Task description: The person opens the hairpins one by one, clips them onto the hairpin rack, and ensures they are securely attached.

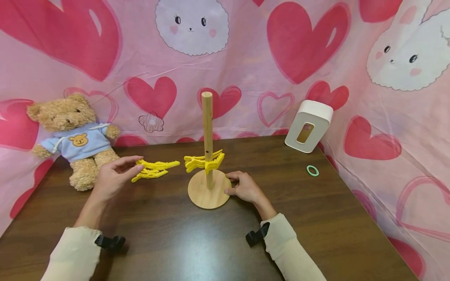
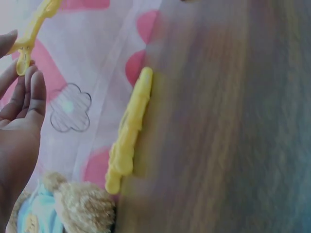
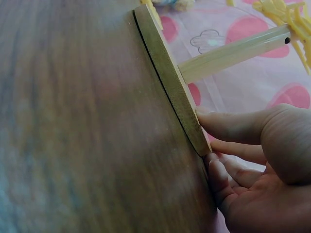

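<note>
My left hand pinches the end of a long, knobbly yellow plastic piece between thumb and fingers, raised above the table. Below it, a similar yellow piece lies on the tabletop. A wooden stand has an upright post on a round base. Several yellow pieces sit around the post partway up, overlapping so that I cannot count them. At the base's right edge, my right hand grips the rim, with the thumb on top and fingers against the side.
A teddy bear in a blue top sits at the back left against the pink heart-patterned cloth. Toward the back right stand a white box with an oval opening and a small green ring on the dark wooden table.
</note>
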### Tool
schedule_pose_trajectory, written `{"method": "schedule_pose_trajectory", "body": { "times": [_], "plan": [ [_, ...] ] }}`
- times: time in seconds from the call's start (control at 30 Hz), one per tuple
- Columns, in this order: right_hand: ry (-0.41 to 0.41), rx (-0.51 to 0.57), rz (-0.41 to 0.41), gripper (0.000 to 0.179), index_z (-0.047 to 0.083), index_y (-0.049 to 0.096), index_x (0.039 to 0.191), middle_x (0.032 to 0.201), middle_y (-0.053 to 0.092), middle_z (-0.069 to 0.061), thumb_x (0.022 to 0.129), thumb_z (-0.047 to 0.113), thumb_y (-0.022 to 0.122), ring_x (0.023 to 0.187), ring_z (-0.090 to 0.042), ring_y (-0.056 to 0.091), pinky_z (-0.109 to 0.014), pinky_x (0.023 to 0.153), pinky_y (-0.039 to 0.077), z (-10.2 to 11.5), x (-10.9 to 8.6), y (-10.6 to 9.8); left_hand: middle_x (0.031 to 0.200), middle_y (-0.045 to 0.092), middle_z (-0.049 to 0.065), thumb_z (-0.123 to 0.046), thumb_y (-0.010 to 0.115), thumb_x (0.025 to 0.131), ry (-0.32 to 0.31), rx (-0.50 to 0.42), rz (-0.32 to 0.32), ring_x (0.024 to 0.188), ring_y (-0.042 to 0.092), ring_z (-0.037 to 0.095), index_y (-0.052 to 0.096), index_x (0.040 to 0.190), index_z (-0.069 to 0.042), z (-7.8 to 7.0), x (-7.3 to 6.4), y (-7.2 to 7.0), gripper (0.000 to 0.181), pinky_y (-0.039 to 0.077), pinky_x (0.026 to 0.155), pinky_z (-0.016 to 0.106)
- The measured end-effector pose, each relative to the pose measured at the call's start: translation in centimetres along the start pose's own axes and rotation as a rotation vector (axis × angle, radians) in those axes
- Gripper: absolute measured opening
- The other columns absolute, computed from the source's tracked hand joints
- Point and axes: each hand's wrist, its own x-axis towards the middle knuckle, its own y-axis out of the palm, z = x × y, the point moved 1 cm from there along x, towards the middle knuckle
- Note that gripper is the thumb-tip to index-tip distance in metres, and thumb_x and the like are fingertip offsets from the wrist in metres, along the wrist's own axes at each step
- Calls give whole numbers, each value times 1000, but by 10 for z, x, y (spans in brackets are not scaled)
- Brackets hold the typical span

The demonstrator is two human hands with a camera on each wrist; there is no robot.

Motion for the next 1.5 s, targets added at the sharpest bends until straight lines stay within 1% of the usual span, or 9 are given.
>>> {"method": "schedule_pose_trajectory", "body": {
  "times": [0.13,0.27,0.43,0.67,0.9,1.03,1.17,1.3,1.5],
  "plan": [
    [-2,-3,-5,50,-2,69,126,126,65,-15,80,5,85,109,-27,61,-34,80,52,0,0,0,101,73,-10,-5,70,96,86,44,-14,86,66,5,70,117,7,-10,1,6,24,52,73,15],
    [-2,-2,-9,50,-2,69,126,125,65,-15,79,5,85,108,-27,61,-33,80,52,0,0,0,102,73,-4,3,62,97,169,-29,1,84,66,9,66,115,13,-21,2,14,21,52,74,15],
    [3,2,-7,50,-2,69,126,126,65,-15,80,5,85,108,-27,61,-33,80,52,1,0,0,97,71,3,14,63,91,237,-99,13,82,62,11,65,111,16,-30,5,24,20,51,69,16],
    [16,-2,5,51,-2,68,127,127,64,-16,80,6,85,110,-27,60,-35,83,52,0,1,1,95,70,4,19,65,86,320,-76,-13,80,61,12,67,109,15,-41,8,35,23,52,67,15],
    [-8,-7,-1,50,-2,69,127,126,65,-15,80,7,85,109,-28,61,-35,82,52,-2,1,0,97,67,7,26,65,82,462,-55,-21,83,58,13,68,107,15,-51,12,46,27,49,66,15],
    [-19,-8,1,50,-2,68,127,126,65,-16,80,7,85,109,-28,61,-35,82,52,-2,2,0,92,67,10,27,70,77,527,51,-79,78,55,10,73,103,11,-53,13,51,31,45,61,15],
    [-23,-3,3,50,-2,68,127,127,65,-17,80,6,84,110,-28,61,-34,82,52,-1,2,-1,89,69,15,24,76,73,564,108,-97,74,53,7,76,99,8,-57,13,61,30,40,57,15],
    [-23,1,0,50,-3,68,127,127,65,-17,80,5,84,110,-28,61,-34,82,52,0,3,-2,88,69,16,21,78,74,561,70,-76,77,56,8,77,96,8,-61,14,74,26,40,57,17],
    [-23,-11,1,50,-2,69,126,126,65,-16,80,6,84,109,-28,61,-34,81,52,-1,2,-1,88,70,18,20,78,74,571,56,-56,83,63,11,77,95,8,-64,14,89,24,46,68,15]
  ]
}}
